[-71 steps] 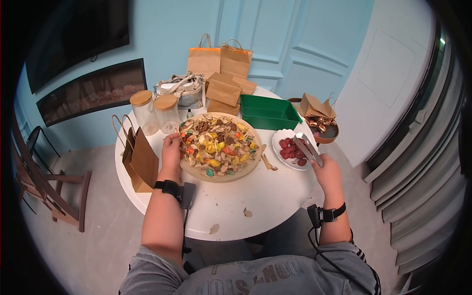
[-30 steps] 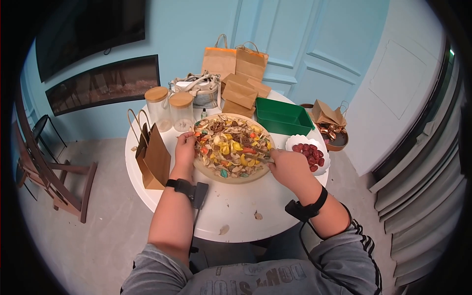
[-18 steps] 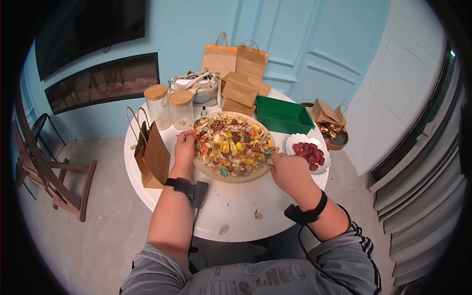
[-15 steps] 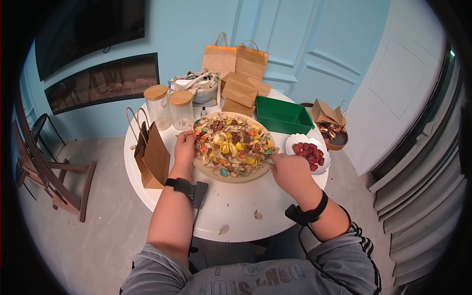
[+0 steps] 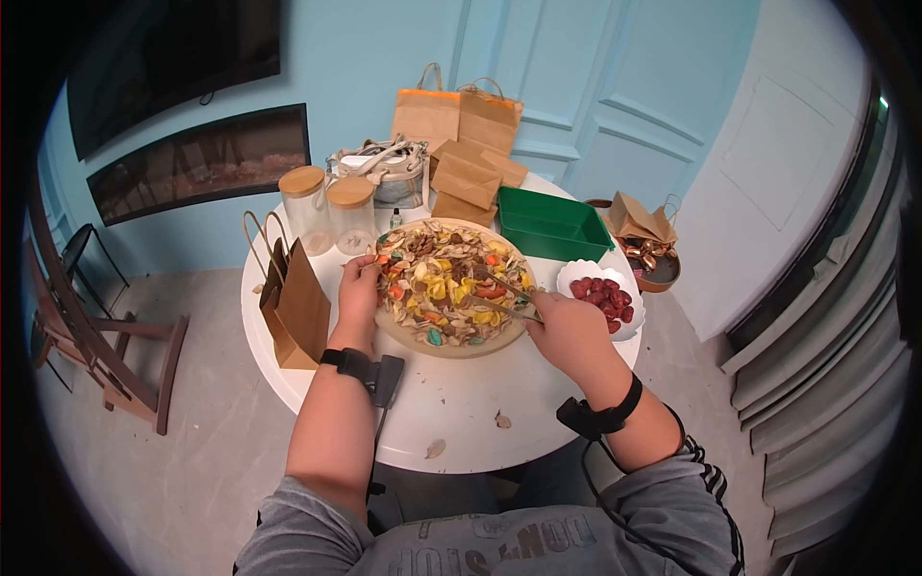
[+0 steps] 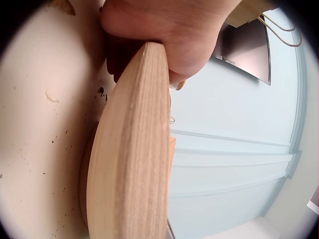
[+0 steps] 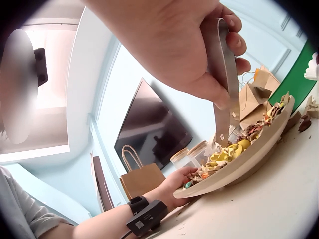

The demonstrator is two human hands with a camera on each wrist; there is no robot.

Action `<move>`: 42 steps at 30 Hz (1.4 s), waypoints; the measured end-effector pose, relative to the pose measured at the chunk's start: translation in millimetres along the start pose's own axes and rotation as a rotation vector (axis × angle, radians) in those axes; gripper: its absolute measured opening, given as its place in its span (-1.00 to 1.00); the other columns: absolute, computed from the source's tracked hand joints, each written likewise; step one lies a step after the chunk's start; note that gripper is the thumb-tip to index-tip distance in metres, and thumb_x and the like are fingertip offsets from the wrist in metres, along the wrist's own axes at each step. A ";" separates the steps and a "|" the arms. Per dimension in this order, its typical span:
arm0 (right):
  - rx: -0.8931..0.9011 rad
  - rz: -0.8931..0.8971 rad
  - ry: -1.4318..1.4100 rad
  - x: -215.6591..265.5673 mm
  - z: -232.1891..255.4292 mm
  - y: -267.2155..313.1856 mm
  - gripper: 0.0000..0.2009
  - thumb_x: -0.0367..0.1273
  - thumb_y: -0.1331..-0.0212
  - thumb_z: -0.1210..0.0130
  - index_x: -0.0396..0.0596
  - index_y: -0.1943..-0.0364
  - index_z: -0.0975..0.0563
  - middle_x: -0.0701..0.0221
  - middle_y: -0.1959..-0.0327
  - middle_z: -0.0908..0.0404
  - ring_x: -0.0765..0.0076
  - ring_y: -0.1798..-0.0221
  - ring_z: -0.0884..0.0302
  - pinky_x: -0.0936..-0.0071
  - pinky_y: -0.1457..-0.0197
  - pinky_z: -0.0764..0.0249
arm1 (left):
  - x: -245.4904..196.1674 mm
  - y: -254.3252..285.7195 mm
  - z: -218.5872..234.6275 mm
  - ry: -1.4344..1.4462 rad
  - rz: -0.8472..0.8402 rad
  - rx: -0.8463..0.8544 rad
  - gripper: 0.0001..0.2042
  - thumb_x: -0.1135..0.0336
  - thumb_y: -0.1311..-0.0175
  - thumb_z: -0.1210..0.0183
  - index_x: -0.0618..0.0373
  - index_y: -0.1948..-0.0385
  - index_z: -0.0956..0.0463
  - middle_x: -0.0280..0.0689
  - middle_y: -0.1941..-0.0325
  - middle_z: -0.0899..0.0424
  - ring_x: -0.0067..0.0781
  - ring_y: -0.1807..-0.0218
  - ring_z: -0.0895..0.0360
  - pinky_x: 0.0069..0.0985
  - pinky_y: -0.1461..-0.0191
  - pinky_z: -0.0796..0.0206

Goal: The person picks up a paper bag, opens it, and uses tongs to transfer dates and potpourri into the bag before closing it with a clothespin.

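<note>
A round wooden tray (image 5: 455,351) full of dried petals, yellow and orange pieces and brown cones lies on the white table. My left hand (image 5: 359,293) grips its left rim; in the left wrist view the fingers (image 6: 112,62) reach under the thick wooden edge (image 6: 134,149). Metal tongs (image 5: 509,310) are held in my right hand (image 5: 576,341) over the tray's right side, their two arms apart and the tips among the petals. The right wrist view shows the tongs (image 7: 228,74) pointing down at yellow pieces (image 7: 229,153); whether they touch any is unclear.
Right of the tray stands a white scalloped dish (image 5: 629,329) of dark red fruits, with a green box (image 5: 555,240) behind. Two lidded jars (image 5: 352,216), a cloth bag (image 5: 394,178) and paper bags (image 5: 425,115) stand at the back; a brown paper bag (image 5: 293,312) stands left.
From the white dish, my right hand has moved left with the tongs to the tray. The tongs' arms show wider apart than a moment ago. My left hand has stayed on the rim.
</note>
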State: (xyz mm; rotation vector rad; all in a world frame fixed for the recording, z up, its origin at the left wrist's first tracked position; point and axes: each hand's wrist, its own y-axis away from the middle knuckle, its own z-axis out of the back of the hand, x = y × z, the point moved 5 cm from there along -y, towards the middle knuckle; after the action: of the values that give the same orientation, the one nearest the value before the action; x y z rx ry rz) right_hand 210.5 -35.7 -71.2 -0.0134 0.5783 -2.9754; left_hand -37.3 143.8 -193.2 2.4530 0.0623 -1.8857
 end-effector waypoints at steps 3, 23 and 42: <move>-0.006 0.036 -0.063 10.6 4.7 -1.1 -0.76 -0.26 -0.05 -0.20 -0.06 0.25 -0.54 0.29 0.41 -0.61 0.10 0.37 -0.60 0.20 0.35 -0.49 | 2.1 -1.5 -0.2 0.004 0.002 0.002 -0.78 0.33 -0.32 0.02 0.09 0.04 -0.40 -0.37 0.26 -0.54 -0.64 0.45 -0.41 -0.70 0.47 -0.23; 0.090 0.082 -0.066 24.6 -16.9 -14.7 -0.81 -0.27 -0.09 -0.15 -0.11 0.36 -0.49 0.28 0.46 -0.59 0.12 0.39 -0.60 0.22 0.32 -0.48 | -0.8 1.1 -1.5 0.014 0.001 -0.037 -0.78 0.33 -0.29 -0.01 0.09 0.06 -0.42 -0.39 0.40 -0.51 -0.66 0.63 -0.27 -0.68 0.58 -0.14; -0.153 -0.049 -0.192 -25.6 12.9 14.3 -0.79 -0.30 -0.06 -0.21 -0.09 0.27 -0.53 0.29 0.46 -0.59 0.10 0.37 -0.58 0.24 0.36 -0.45 | 7.0 -6.8 -0.3 0.019 -0.005 -0.021 -0.79 0.33 -0.30 0.01 0.07 0.06 -0.41 -0.39 0.31 -0.52 -0.66 0.55 -0.32 -0.70 0.54 -0.16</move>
State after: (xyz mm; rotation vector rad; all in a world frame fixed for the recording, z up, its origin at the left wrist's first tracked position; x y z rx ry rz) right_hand 237.8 -50.9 -64.2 -0.3271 0.7879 -2.9222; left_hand -35.6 150.6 -200.0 2.4589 0.0883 -1.8541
